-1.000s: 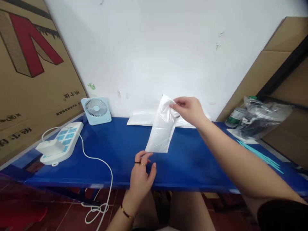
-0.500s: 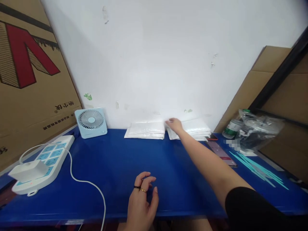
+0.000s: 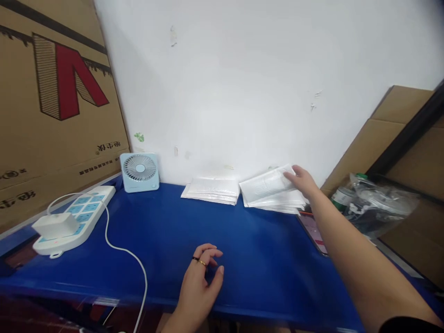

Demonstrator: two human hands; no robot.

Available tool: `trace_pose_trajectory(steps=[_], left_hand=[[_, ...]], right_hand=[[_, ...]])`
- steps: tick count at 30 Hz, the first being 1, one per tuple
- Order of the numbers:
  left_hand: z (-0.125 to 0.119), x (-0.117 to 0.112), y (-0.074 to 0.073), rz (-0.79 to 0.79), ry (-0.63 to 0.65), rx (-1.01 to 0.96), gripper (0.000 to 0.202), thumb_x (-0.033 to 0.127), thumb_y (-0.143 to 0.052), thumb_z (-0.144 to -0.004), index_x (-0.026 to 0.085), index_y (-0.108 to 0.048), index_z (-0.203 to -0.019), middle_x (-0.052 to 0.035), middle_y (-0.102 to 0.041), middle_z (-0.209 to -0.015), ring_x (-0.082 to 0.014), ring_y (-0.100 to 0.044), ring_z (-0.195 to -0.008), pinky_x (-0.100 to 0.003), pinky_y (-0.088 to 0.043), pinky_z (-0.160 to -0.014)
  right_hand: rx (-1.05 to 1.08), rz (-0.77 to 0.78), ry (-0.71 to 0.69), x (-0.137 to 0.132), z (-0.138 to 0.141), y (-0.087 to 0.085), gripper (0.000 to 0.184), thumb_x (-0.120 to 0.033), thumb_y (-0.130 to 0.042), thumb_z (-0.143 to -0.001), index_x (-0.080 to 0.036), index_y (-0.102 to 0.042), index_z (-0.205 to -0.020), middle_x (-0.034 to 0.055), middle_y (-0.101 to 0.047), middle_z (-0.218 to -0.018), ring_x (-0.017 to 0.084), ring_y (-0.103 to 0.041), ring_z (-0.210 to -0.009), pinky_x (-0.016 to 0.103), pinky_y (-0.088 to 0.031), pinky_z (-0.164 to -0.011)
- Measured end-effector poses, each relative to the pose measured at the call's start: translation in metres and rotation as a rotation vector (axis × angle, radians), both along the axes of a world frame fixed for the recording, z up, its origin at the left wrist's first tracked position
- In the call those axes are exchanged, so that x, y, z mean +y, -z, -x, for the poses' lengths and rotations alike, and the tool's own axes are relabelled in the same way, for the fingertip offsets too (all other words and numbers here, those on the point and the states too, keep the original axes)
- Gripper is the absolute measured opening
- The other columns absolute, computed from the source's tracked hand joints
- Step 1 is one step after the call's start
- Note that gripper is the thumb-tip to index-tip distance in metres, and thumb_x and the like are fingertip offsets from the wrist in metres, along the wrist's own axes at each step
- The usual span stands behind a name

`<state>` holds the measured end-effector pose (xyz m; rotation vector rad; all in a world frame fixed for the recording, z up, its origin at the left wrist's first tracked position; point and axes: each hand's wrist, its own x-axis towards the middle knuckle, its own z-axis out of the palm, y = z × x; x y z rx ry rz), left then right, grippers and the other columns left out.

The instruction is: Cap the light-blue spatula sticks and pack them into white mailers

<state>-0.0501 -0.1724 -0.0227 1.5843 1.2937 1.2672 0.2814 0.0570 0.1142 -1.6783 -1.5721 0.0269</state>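
Observation:
My right hand [image 3: 301, 180] reaches to the back of the blue table [image 3: 166, 240] and grips the top white bag of the right stack of white bags [image 3: 270, 192], lifting its right end a little. A second, flatter stack of white bags [image 3: 211, 189] lies just to the left of it against the wall. My left hand [image 3: 203, 277] rests near the table's front edge with its fingers loosely curled and apart, holding nothing; two rings show on it.
A small light-blue fan [image 3: 139, 172] stands at the back left. A white power strip [image 3: 74, 217] with a plugged adapter and cable lies at the left. A phone [image 3: 312, 227], a clear plastic bag [image 3: 378, 203] and a bottle [image 3: 342, 196] sit at the right. Cardboard boxes flank both sides.
My right hand put the white bag it held down at the back, then moved right along the stacks and took hold of the top bag. The left hand barely moved.

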Motion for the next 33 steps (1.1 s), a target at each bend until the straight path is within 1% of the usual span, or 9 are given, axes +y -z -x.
trace_pose_trajectory(steps=[3, 7, 12, 16, 19, 22, 24, 28, 33], left_hand=[[-0.016, 0.013, -0.011, 0.266, 0.152, -0.522, 0.051, 0.047, -0.057, -0.080, 0.024, -0.044, -0.124, -0.0135, -0.050, -0.127, -0.0231, -0.057, -0.107, -0.039, -0.049, -0.086], [-0.039, 0.035, -0.040, 0.536, 0.356, -1.121, 0.075, 0.075, -0.034, -0.076, 0.018, -0.042, -0.123, -0.0200, -0.052, -0.125, -0.0294, -0.054, -0.114, -0.051, -0.047, -0.090], [-0.044, 0.054, -0.060, 0.331, 0.008, -1.306, 0.049, 0.062, -0.041, -0.080, 0.020, -0.051, -0.103, -0.0098, -0.061, -0.109, -0.0240, -0.058, -0.109, -0.041, -0.052, -0.088], [-0.038, 0.064, -0.057, 0.098, -0.214, -1.196, 0.039, 0.047, -0.047, -0.082, 0.024, -0.049, -0.113, -0.0049, -0.063, -0.101, -0.0203, -0.061, -0.103, -0.037, -0.052, -0.087], [-0.041, 0.069, -0.058, -0.062, -0.205, -1.105, 0.046, 0.042, -0.053, -0.081, 0.027, -0.045, -0.124, -0.0042, -0.062, -0.105, -0.0188, -0.060, -0.104, -0.034, -0.049, -0.090], [-0.053, 0.072, -0.068, -0.209, -0.106, -1.013, 0.053, 0.037, -0.058, -0.080, 0.028, -0.040, -0.130, -0.0043, -0.060, -0.108, -0.0191, -0.059, -0.105, -0.033, -0.048, -0.089], [-0.062, 0.073, -0.078, -0.280, -0.042, -0.933, 0.057, 0.037, -0.060, -0.080, 0.029, -0.038, -0.131, -0.0042, -0.059, -0.110, -0.0194, -0.058, -0.106, -0.033, -0.047, -0.089], [-0.076, 0.076, -0.094, -0.316, 0.054, -0.808, 0.062, 0.035, -0.068, -0.075, 0.028, -0.040, -0.131, -0.0043, -0.059, -0.109, -0.0193, -0.057, -0.105, -0.034, -0.045, -0.091], [-0.078, 0.080, -0.106, -0.343, 0.083, -0.806, 0.062, 0.033, -0.069, -0.074, 0.027, -0.042, -0.130, -0.0050, -0.058, -0.109, -0.0197, -0.057, -0.104, -0.034, -0.044, -0.092]], right_hand=[[-0.023, -0.143, -0.432, -0.043, 0.038, -0.018, 0.020, -0.036, -0.054, -0.080, -0.018, -0.056, -0.088, 0.0035, -0.061, -0.078, 0.017, -0.056, -0.072, 0.028, -0.045, -0.065], [-0.047, -0.288, -0.696, -0.125, 0.080, -0.007, 0.021, -0.027, -0.057, -0.079, -0.021, -0.058, -0.098, 0.0075, -0.066, -0.094, 0.020, -0.062, -0.086, 0.031, -0.049, -0.073], [-0.178, -0.178, -1.038, -0.191, 0.091, 0.043, 0.019, -0.018, -0.050, -0.084, -0.026, -0.065, -0.091, 0.0051, -0.068, -0.085, 0.020, -0.063, -0.085, 0.034, -0.051, -0.075], [-0.164, -0.033, -0.929, -0.190, 0.071, 0.077, 0.016, -0.027, -0.056, -0.083, -0.026, -0.066, -0.095, 0.0067, -0.067, -0.091, 0.021, -0.061, -0.090, 0.037, -0.049, -0.080], [0.136, 0.079, -0.822, -0.174, 0.068, 0.092, 0.051, -0.054, -0.057, -0.077, -0.025, -0.054, -0.119, 0.0111, -0.059, -0.116, 0.027, -0.054, -0.111, 0.042, -0.046, -0.090], [0.610, 0.183, -0.628, -0.155, 0.088, 0.107, 0.063, -0.062, -0.016, -0.088, -0.020, -0.053, -0.119, 0.0149, -0.062, -0.109, 0.027, -0.059, -0.105, 0.043, -0.050, -0.082], [0.856, 0.317, -0.563, -0.142, 0.106, 0.117, 0.073, -0.058, -0.002, -0.088, -0.015, -0.057, -0.109, 0.0172, -0.065, -0.097, 0.029, -0.065, -0.090, 0.044, -0.052, -0.071], [1.045, 0.427, -0.539, -0.125, 0.124, 0.131, 0.066, -0.056, -0.007, -0.088, -0.016, -0.058, -0.098, 0.0142, -0.067, -0.084, 0.026, -0.066, -0.076, 0.040, -0.052, -0.059], [1.071, 0.382, -0.470, -0.119, 0.126, 0.137, 0.047, -0.056, -0.030, -0.085, -0.019, -0.057, -0.081, 0.0090, -0.064, -0.068, 0.022, -0.063, -0.063, 0.033, -0.050, -0.052]])
